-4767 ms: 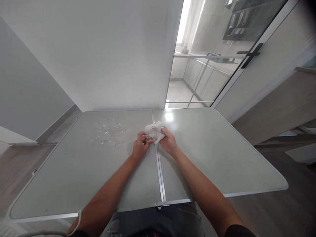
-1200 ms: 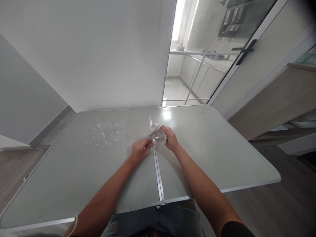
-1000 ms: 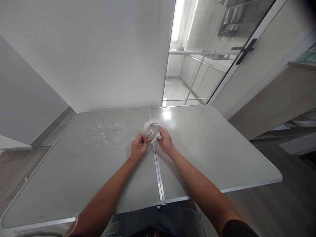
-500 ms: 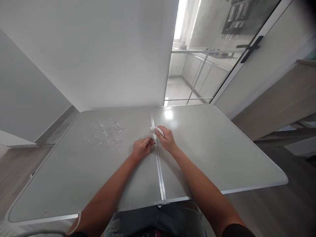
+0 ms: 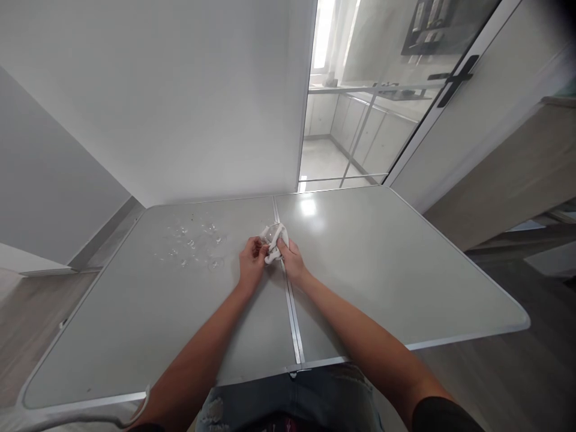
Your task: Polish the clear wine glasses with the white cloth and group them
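Over the seam of the folding table, my right hand (image 5: 292,259) is closed on a white cloth (image 5: 282,235), its thumb pressed on top. Inside the folds of the cloth sits a clear, rounded glass-like piece (image 5: 270,234); its exact kind is too small to make out. My left hand (image 5: 252,258) is closed at the left side of this piece, fingers curled and thumb pinching its near edge. To the left lie several clear glass-like pieces (image 5: 191,244), grouped loosely on the tabletop.
The pale folding table (image 5: 382,270) has a metal rim and a metal centre seam (image 5: 293,324). A white wall (image 5: 202,108) stands behind it, with a glass door (image 5: 360,132) at back right. A cable (image 5: 146,399) runs by the near left edge.
The white cloth, earlier a loop raised in my right hand, now lies wrapped around the clear piece. My right hand has come down and left, closer to my left hand.
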### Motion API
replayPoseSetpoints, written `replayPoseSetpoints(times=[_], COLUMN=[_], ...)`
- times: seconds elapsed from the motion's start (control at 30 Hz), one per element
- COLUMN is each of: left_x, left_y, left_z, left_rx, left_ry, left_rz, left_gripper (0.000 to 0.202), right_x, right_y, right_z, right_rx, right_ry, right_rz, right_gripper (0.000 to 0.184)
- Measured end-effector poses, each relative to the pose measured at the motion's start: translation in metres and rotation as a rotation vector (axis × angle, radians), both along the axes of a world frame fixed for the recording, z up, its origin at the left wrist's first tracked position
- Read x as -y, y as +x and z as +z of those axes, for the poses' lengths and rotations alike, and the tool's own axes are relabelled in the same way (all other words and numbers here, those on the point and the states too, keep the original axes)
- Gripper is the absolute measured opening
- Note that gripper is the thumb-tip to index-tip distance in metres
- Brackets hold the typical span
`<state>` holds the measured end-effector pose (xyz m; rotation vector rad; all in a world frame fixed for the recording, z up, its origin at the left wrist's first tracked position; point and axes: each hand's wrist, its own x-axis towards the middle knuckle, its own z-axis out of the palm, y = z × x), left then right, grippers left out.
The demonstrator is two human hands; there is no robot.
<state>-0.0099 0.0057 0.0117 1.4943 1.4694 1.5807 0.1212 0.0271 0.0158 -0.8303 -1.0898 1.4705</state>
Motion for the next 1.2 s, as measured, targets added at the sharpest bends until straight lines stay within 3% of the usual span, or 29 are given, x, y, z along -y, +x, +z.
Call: replayPoseSetpoints(times=[0.1, 0.2, 0.33, 0.43, 0.53, 0.6, 0.7, 0.8, 0.87, 0.97, 1.1, 1.2], left_x=[-0.002, -0.001, 0.003, 0.006, 0.005, 0.002, -0.002, -0.001, 0.001, 0.002, -0.001, -0.003], left_y=[-0.005, -0.006, -0.003, -0.002, -0.004, -0.006, -0.006, -0.003, -0.002, -0.002, -0.004, -0.006], left_z=[0.000, -0.003, -0.005, -0.004, -0.004, -0.005, -0.004, 0.000, 0.002, 0.001, -0.003, -0.005], left_rx=[-0.043, -0.012, 0.011, 0.028, 0.022, 0.107, 0.370, 0.561, 0.608, 0.592, 0.512, 0.486], left_ry=[0.043, -0.009, -0.027, -0.004, 0.055, 0.088, 0.068, -0.023, -0.044, 0.018, 0.111, 0.115], left_rz=[0.048, -0.028, -0.099, -0.081, 0.009, 0.025, -0.121, -0.350, -0.418, -0.377, -0.269, -0.234], left_gripper=[0.027, 0.030, 0.028, 0.027, 0.024, 0.025, 0.042, 0.058, 0.064, 0.065, 0.061, 0.064], right_x=[0.001, -0.001, -0.006, -0.007, -0.007, -0.006, -0.005, -0.002, -0.002, -0.002, -0.002, 0.000], right_y=[0.001, 0.004, 0.012, 0.017, 0.019, 0.020, 0.024, 0.027, 0.029, 0.029, 0.026, 0.023], right_z=[-0.002, -0.002, 0.002, 0.006, 0.011, 0.013, 0.018, 0.024, 0.027, 0.028, 0.023, 0.020], right_rx=[0.151, 0.235, 0.371, 0.481, 0.378, 0.200, -0.017, -0.083, -0.062, 0.123, 0.649, 0.893], right_ry=[0.122, 0.204, 0.319, 0.340, 0.227, 0.038, -0.264, -0.346, -0.284, -0.023, 0.416, 0.524], right_rz=[0.085, 0.121, 0.099, 0.058, 0.099, 0.201, 0.384, 0.488, 0.520, 0.501, 0.221, 0.041], right_gripper=[0.046, 0.037, 0.024, 0.020, 0.024, 0.030, 0.034, 0.038, 0.041, 0.038, 0.021, 0.016])
